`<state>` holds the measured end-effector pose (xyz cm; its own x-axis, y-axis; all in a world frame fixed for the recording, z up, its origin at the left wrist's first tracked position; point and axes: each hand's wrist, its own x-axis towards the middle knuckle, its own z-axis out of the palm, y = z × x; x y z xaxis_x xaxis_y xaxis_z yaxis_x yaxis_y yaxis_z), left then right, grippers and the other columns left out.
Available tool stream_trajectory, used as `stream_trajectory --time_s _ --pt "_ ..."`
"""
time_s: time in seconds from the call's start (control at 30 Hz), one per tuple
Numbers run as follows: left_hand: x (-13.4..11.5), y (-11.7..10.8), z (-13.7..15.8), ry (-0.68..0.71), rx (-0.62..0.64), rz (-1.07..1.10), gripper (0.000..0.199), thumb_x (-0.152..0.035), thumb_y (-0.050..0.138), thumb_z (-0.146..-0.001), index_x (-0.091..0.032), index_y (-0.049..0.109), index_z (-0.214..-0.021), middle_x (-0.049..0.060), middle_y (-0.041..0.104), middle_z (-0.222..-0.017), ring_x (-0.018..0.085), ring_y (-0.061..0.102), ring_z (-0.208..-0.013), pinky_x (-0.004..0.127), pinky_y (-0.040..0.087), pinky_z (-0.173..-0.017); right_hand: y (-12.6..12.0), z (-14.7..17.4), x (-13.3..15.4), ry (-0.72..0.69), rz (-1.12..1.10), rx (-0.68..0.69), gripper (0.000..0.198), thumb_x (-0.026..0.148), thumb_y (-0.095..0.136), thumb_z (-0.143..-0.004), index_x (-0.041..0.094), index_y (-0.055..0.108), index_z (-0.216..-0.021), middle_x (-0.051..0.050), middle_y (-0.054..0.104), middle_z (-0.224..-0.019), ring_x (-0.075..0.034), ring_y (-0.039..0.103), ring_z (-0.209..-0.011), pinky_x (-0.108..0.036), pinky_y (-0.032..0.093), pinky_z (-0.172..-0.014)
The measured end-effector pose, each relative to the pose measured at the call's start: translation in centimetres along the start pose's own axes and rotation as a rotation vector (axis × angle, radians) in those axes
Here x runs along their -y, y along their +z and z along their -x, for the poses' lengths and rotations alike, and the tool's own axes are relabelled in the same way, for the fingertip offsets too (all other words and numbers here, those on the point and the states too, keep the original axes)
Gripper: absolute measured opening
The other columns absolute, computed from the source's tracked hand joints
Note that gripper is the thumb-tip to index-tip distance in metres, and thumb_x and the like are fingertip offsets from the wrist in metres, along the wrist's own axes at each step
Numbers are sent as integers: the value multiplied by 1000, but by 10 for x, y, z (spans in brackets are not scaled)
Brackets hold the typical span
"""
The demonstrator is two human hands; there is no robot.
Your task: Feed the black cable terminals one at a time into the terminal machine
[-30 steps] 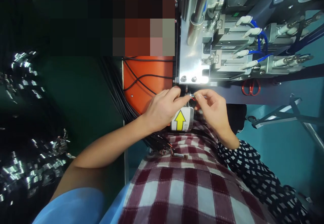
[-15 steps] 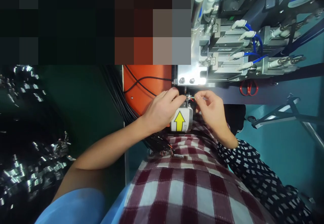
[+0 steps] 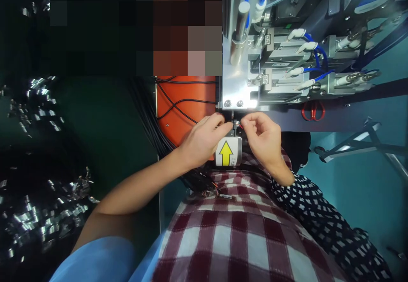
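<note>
From the head view, both hands crowd a tight gap under the steel machine block, with open teal floor to the right. The left hand and right hand each pinch a tiny red-tipped wire piece, glinting just above the glossy yellow-arrow label.

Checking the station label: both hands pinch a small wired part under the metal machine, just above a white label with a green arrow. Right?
Not quite. The arrow on the white label is yellow, not green, as the head view shows. The rest holds: left hand and right hand pinch the small wired part under the metal machine.
</note>
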<state>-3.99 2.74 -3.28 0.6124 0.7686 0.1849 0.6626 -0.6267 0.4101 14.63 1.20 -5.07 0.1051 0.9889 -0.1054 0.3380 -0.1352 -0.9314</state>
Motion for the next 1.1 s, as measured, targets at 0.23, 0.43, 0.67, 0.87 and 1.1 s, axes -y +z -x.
stream_trajectory --time_s 0.23,0.43,0.67,0.87,1.1 --pt "-3 -1 -2 17 13 -184 27 -17 41 -98 -14 67 -103 8 60 -88 18 55 -76 30 48 -67 1 -4 -4 84 4 50 16 30 56 -91 19 62 -81 -1 63 -71 -14 53 -61 -28 44 -57" --pt "-4 -2 -3 32 32 -243 30 -19 37 -100 -14 66 -106 8 61 -89 17 56 -76 27 48 -66 -5 1 -6 165 -100 28 19 37 61 -88 19 63 -81 2 56 -63 -11 45 -51 -25 37 -47" --pt "-4 0 -2 35 2 -252 27 -17 41 -99 -14 67 -107 7 62 -88 17 56 -74 27 45 -64 -3 14 -3 20 16 -11 15 33 64 -87 20 64 -81 2 57 -66 -12 49 -57 -26 40 -55" --pt "-5 -2 -3 62 -22 -314 25 -17 43 -99 -16 68 -104 6 61 -83 16 50 -68 29 37 -59 -6 1 -8 122 -139 167 17 35 62 -87 21 59 -78 4 50 -59 -11 44 -51 -25 36 -49" --pt "-10 -6 0 41 -62 -305 26 -20 45 -98 -15 68 -110 8 59 -85 20 49 -77 30 38 -65 -6 0 -13 232 -330 159 25 42 64 -87 19 59 -79 3 56 -64 -10 52 -51 -25 42 -52"
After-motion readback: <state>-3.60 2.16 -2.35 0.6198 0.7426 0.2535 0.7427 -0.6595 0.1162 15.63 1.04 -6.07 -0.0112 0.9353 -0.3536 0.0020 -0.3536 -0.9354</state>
